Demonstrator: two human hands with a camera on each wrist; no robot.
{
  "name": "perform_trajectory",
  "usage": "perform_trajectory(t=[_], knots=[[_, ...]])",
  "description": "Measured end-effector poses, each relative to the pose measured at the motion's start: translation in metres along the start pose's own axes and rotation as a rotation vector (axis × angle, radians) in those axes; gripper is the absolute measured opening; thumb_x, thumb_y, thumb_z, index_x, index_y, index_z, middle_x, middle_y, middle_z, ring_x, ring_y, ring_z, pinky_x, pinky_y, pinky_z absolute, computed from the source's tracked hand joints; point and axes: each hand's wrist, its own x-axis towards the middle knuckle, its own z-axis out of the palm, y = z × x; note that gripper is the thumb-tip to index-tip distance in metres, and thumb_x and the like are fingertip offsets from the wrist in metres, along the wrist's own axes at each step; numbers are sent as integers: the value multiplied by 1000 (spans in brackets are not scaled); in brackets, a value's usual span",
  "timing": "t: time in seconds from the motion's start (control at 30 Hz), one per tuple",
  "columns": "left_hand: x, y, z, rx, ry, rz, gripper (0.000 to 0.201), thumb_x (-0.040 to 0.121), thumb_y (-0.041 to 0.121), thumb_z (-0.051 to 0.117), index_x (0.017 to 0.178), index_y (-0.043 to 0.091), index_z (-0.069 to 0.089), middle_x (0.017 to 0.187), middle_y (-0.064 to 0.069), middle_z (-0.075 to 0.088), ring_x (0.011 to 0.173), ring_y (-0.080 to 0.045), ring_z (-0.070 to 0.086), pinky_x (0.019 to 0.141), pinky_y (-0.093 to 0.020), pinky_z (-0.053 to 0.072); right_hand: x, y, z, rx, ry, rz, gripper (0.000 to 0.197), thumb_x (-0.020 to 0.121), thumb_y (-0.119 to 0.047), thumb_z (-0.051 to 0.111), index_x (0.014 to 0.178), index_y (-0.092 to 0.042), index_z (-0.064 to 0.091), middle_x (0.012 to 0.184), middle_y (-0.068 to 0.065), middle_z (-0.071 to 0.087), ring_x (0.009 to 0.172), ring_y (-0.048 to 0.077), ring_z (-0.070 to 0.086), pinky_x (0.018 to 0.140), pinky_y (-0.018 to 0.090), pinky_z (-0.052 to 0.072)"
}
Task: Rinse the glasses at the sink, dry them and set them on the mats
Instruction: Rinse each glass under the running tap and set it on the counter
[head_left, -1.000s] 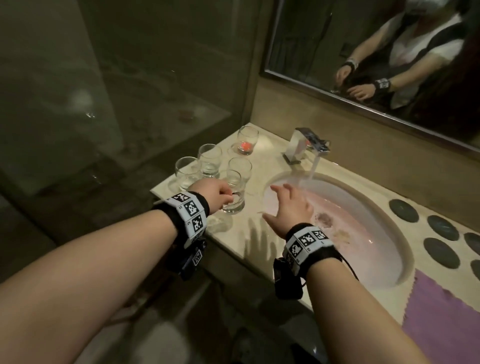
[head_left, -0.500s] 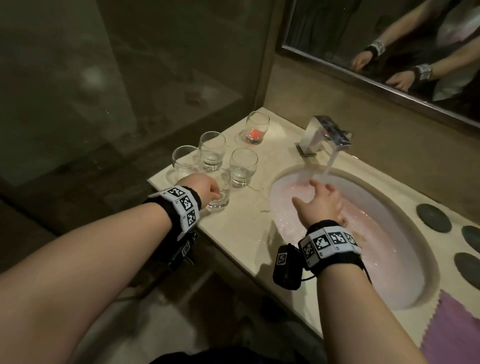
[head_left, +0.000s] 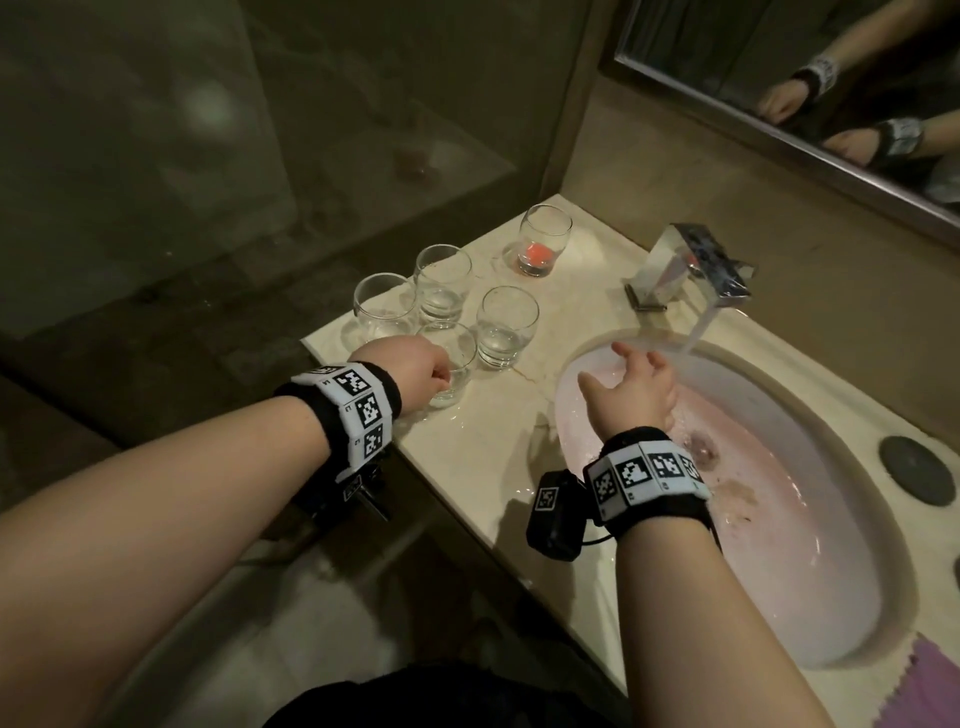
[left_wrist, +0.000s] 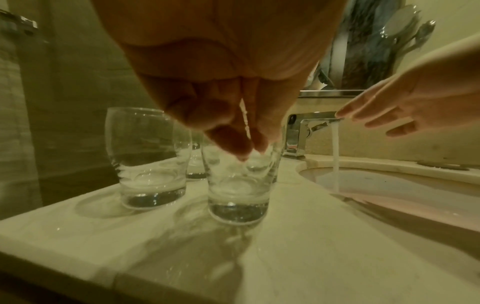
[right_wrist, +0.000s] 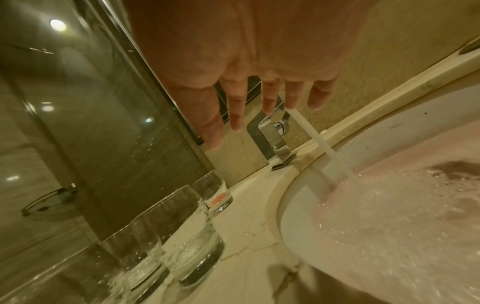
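Observation:
Several clear glasses stand on the marble counter (head_left: 498, 431) left of the sink (head_left: 810, 597). My left hand (head_left: 415, 366) pinches the rim of the nearest glass (head_left: 457, 358), which stands upright on the counter; in the left wrist view thumb and fingertips (left_wrist: 233, 142) meet at the rim of that glass (left_wrist: 237, 195). My right hand (head_left: 634, 384) is held open over the basin, fingers spread (right_wrist: 267, 100), just left of the water stream (head_left: 698, 327) that runs from the chrome faucet (head_left: 685, 270). It holds nothing.
Three more empty glasses (head_left: 506, 327) stand behind the held one, and a further glass with a red object inside (head_left: 540, 241) is near the wall. A dark round mat (head_left: 917, 475) lies right of the sink, a purple cloth (head_left: 924, 691) at the front right.
My right hand has moved forward over the basin, closer to the running water. My left hand has stayed on the nearest glass, which has not left the counter.

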Motion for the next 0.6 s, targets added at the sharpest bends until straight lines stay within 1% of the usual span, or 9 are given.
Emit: perform_trajectory(t=[0.1,0.2,0.23,0.27,0.37,0.5,0.6], knots=[[-2,-3,-12,-74,85,23,25,94,34,49,114,25,62,116,4,60,104,-16,56,87,-31,46,4,-2,4,34,-8,1,52,87,-29,61,136,-28,45,151,3,21,140,24,19,114,46,17],[7,-2,-37,-133,194,10,20,92,35,52,104,27,65,108,7,64,91,-12,57,76,-27,43,9,-5,5,65,-3,-8,50,87,-29,62,134,-28,46,150,3,23,139,25,22,113,44,16],[12,-1,-47,-134,225,-9,20,92,35,53,103,26,66,107,7,64,88,-13,56,75,-28,43,12,-5,3,75,0,-16,50,86,-28,62,134,-28,47,149,3,24,138,26,23,113,44,16],[19,-1,-57,-123,244,-27,20,92,34,53,104,25,66,108,6,63,90,-14,56,76,-29,44,14,-5,0,80,3,-25,49,86,-28,62,133,-28,47,149,3,25,138,26,23,113,43,16],[44,8,-83,-43,254,-46,22,93,31,52,108,23,65,114,1,62,99,-19,57,82,-31,46,27,0,-14,53,-2,-66,47,87,-27,62,132,-27,48,149,4,25,137,26,24,113,42,15],[80,34,-109,34,226,-6,27,93,31,52,117,22,61,120,-1,58,107,-22,56,86,-32,45,48,4,-37,-59,-54,-149,46,89,-29,60,134,-27,46,151,4,22,139,26,23,115,45,17],[108,47,-121,91,206,33,30,92,29,53,120,22,59,123,-3,55,108,-22,56,84,-33,46,62,-2,-51,-119,-59,-216,45,90,-30,59,134,-27,47,150,3,24,139,26,23,115,43,17]])
